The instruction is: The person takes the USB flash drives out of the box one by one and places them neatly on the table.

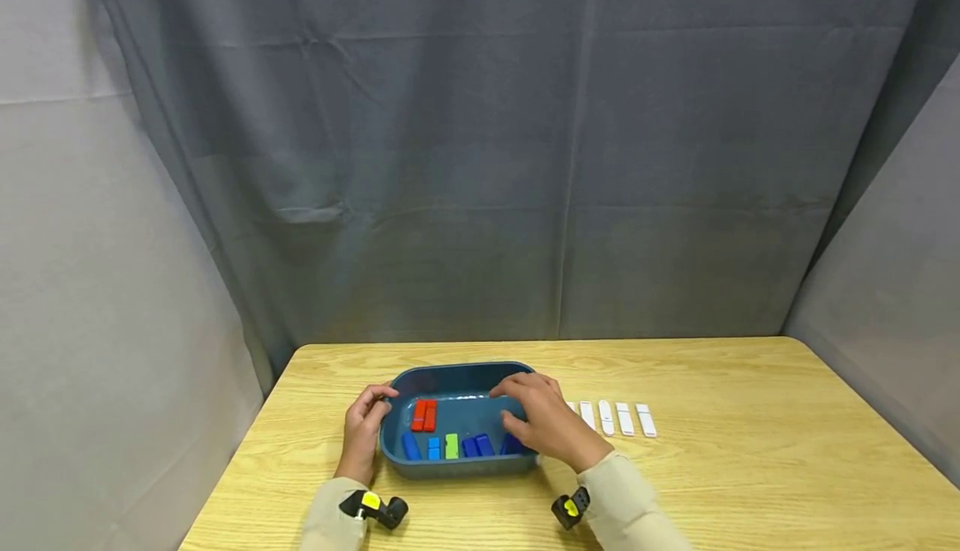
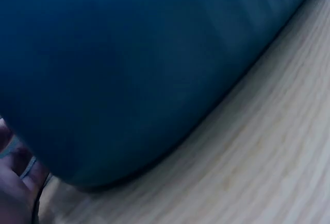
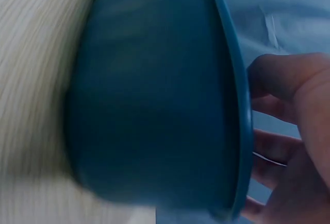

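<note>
A dark teal tub (image 1: 465,469) stands on the table. My left hand (image 1: 363,428) grips its left end, fingertips and thumb at the rim; in the left wrist view, part of the fingers shows beside the tub wall. Over the right end hovers my right hand (image 1: 546,419), thumb and fingers spread apart with nothing seen between them. Inside lie small sticks that look like USB flash drives: two red ones (image 1: 423,416), a blue one (image 1: 410,446), a light blue one (image 1: 434,449), a green one (image 1: 452,446) and several dark blue ones (image 1: 477,446), some partly under my right hand.
A row of several white flash drives (image 1: 625,419) lies on the wooden table (image 1: 720,484), just right of the tub; my right hand hides part of the row. Grey curtains (image 1: 465,159) hang behind the table and at both sides.
</note>
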`<control>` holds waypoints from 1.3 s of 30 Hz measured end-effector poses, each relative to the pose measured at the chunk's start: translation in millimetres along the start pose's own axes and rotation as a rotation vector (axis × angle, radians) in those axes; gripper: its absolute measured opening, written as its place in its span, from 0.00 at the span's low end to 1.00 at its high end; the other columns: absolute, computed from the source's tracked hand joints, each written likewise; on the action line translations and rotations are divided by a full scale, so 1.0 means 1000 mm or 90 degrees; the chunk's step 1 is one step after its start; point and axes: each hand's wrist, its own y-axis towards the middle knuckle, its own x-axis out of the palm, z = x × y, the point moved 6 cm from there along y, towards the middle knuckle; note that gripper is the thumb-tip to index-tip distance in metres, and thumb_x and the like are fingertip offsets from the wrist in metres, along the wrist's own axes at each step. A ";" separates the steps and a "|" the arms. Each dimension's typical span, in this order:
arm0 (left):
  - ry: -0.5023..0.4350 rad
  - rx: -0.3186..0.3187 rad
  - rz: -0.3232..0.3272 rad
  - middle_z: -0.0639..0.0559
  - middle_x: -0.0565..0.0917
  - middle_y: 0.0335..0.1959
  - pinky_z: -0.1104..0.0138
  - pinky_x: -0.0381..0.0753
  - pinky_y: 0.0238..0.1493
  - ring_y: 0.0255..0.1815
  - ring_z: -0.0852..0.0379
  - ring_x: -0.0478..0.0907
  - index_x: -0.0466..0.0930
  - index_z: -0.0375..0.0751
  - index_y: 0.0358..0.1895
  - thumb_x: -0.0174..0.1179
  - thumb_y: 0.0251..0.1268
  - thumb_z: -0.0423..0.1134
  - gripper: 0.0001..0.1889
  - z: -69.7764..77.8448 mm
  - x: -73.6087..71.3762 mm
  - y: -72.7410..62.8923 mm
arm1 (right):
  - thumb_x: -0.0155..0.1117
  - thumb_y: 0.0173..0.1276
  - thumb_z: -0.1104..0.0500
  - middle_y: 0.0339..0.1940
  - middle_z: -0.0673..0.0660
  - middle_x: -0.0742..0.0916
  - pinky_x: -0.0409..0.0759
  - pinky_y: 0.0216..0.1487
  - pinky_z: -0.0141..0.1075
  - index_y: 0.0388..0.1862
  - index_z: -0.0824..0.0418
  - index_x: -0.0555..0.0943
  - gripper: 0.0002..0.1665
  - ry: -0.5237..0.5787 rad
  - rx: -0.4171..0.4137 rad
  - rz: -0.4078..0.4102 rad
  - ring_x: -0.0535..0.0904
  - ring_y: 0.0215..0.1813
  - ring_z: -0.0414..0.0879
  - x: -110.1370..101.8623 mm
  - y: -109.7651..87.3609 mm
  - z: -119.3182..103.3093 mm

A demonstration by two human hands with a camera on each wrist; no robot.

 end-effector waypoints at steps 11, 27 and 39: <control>-0.011 -0.039 -0.056 0.34 0.79 0.52 0.70 0.73 0.51 0.52 0.48 0.75 0.76 0.30 0.54 0.57 0.64 0.29 0.15 -0.004 0.008 0.000 | 0.62 0.66 0.56 0.53 0.52 0.82 0.65 0.59 0.54 0.52 0.53 0.82 0.15 0.031 0.011 -0.111 0.74 0.59 0.50 0.027 0.028 -0.023; -0.004 -0.063 -0.077 0.34 0.80 0.51 0.71 0.75 0.49 0.51 0.45 0.77 0.77 0.31 0.53 0.61 0.64 0.31 0.15 -0.010 0.011 0.002 | 0.68 0.61 0.56 0.51 0.55 0.83 0.70 0.58 0.53 0.53 0.57 0.82 0.20 0.019 0.051 -0.218 0.76 0.55 0.51 0.069 0.050 -0.035; 0.012 -0.063 -0.093 0.30 0.78 0.52 0.71 0.75 0.49 0.51 0.45 0.77 0.75 0.26 0.55 0.59 0.65 0.29 0.16 0.012 0.013 -0.007 | 0.72 0.56 0.54 0.37 0.48 0.83 0.74 0.46 0.46 0.51 0.57 0.80 0.23 -0.076 0.043 -0.242 0.76 0.41 0.43 0.084 0.058 -0.040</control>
